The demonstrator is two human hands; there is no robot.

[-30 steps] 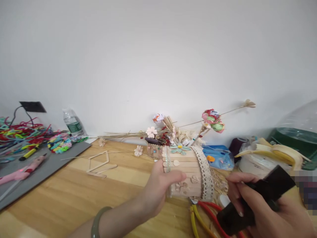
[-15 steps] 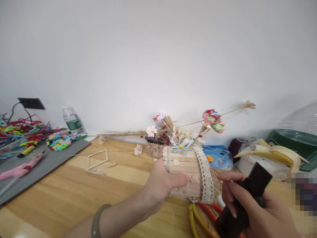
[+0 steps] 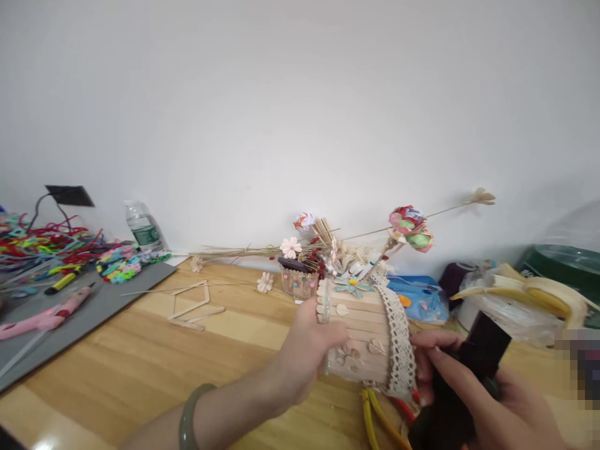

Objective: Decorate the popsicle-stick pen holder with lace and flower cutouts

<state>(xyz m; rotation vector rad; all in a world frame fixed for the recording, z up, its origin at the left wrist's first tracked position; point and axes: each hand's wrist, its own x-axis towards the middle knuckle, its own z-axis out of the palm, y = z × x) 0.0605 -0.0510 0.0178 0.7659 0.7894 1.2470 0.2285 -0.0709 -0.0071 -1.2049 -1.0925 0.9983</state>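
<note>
My left hand (image 3: 300, 359) is wrapped round the near end of a pen holder made of craft sticks (image 3: 363, 328), which lies tilted on its side. Lace trim (image 3: 398, 340) runs round its right end, and small wooden flowers and a blue-green flower (image 3: 354, 284) decorate it. Close to the lace, my right hand (image 3: 478, 387) grips a black handheld object (image 3: 452, 400) with a flat rectangular end; its kind cannot be made out. The right fingertips are near the lace edge; whether they touch it is unclear. Pliers with yellow handles (image 3: 370, 419) lie below the holder.
Behind stands a small decorated box (image 3: 300, 284) beside dried and paper flowers (image 3: 407, 225). Several craft sticks (image 3: 190, 303) lie left. A grey mat (image 3: 140, 290) carries a pink glue gun (image 3: 56, 315) and colourful cords (image 3: 42, 244). A banana peel (image 3: 520, 290) lies right, near a blue tray (image 3: 417, 297).
The pen holder has turned slightly in my left hand, showing more of its small wooden flowers, and its lace end is nearer my right fingers. The view has shifted a little.
</note>
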